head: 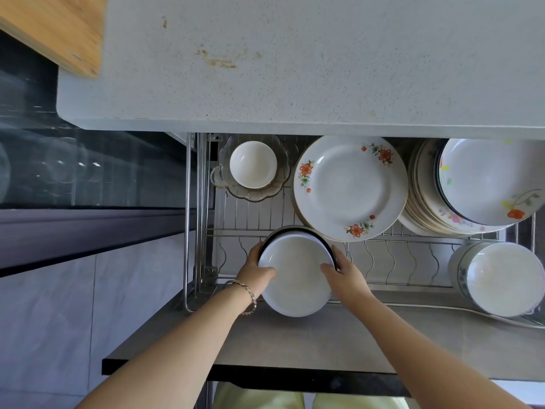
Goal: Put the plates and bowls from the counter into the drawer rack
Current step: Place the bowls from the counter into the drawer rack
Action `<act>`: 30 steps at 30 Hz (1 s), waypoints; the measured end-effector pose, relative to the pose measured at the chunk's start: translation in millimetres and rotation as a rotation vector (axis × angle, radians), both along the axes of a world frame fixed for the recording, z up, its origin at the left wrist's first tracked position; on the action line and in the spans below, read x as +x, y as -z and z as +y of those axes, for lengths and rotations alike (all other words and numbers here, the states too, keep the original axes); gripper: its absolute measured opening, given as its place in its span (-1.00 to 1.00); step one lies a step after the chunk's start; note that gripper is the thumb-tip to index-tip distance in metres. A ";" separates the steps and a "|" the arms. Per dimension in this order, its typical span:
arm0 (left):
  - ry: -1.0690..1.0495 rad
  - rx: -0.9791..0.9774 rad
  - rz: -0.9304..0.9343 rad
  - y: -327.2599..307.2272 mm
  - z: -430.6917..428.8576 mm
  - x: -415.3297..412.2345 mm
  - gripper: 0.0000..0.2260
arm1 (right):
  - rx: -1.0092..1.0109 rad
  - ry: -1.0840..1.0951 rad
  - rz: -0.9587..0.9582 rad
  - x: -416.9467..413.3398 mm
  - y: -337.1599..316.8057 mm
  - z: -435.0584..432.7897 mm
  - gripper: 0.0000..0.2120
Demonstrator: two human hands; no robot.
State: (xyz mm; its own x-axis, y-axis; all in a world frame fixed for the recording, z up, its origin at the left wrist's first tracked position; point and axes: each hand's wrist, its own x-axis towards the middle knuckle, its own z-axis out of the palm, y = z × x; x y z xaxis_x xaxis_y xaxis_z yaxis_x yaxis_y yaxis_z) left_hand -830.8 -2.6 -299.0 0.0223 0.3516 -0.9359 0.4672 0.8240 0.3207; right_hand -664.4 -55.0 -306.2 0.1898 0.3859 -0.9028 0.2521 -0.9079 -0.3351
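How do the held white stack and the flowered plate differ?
The white stack is plain with a dark edge; the flowered plate has orange blooms on its rim. The left hand and right hand hold the white stack; the flowered plate lies untouched in the rack. Both are round, white inside.

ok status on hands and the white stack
Left hand, right hand both grip white dish stack. Stack over drawer rack front row. Flowered plate close behind.

top: speckled grey stone counter (324, 69), pale wooden board (59, 28) at upper left | centre: chrome wire drawer rack (250, 214) | on rack: clear scalloped glass dish (253, 196) left, orange-flowered white plate stack (351, 187) middle, floral plate stack (427, 214) right, blue-patterned white bowl stack (504, 278) lower right
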 end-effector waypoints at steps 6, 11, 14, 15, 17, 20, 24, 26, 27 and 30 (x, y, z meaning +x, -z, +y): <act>0.285 -0.002 0.128 -24.1 6.1 -2.3 -0.32 | -0.070 -0.156 -0.035 2.6 -27.7 12.4 -0.31; 0.409 0.503 0.121 -98.5 59.6 22.0 -0.62 | 0.062 -0.484 -0.181 23.4 -84.6 63.2 -0.50; 0.308 0.636 0.021 -146.8 108.1 40.1 -0.78 | 0.162 -0.593 -0.179 34.6 -133.8 111.4 -0.60; 0.309 0.672 0.010 -160.8 125.9 45.2 -0.78 | 0.208 -0.583 -0.176 38.6 -151.8 129.3 -0.63; 0.260 0.706 -0.022 -185.7 163.8 54.9 -0.79 | 0.315 -0.456 -0.146 48.5 -185.4 166.8 -0.67; 0.106 0.671 -0.085 -210.7 213.5 65.2 -0.81 | 0.437 -0.165 -0.102 63.8 -225.4 224.7 -0.78; 0.089 0.694 -0.043 -211.2 261.1 71.8 -0.71 | 0.401 0.534 -0.029 84.1 -246.7 290.8 -0.59; 0.082 0.682 -0.044 -207.0 270.6 74.1 -0.69 | 0.407 0.842 0.082 96.6 -244.3 306.3 -0.53; 0.076 0.670 -0.058 -205.3 273.8 75.9 -0.69 | 0.434 0.952 0.137 103.2 -241.1 311.0 -0.53; 0.091 0.640 -0.095 -197.3 278.6 82.9 -0.70 | 0.531 1.093 0.221 117.8 -228.4 315.6 -0.57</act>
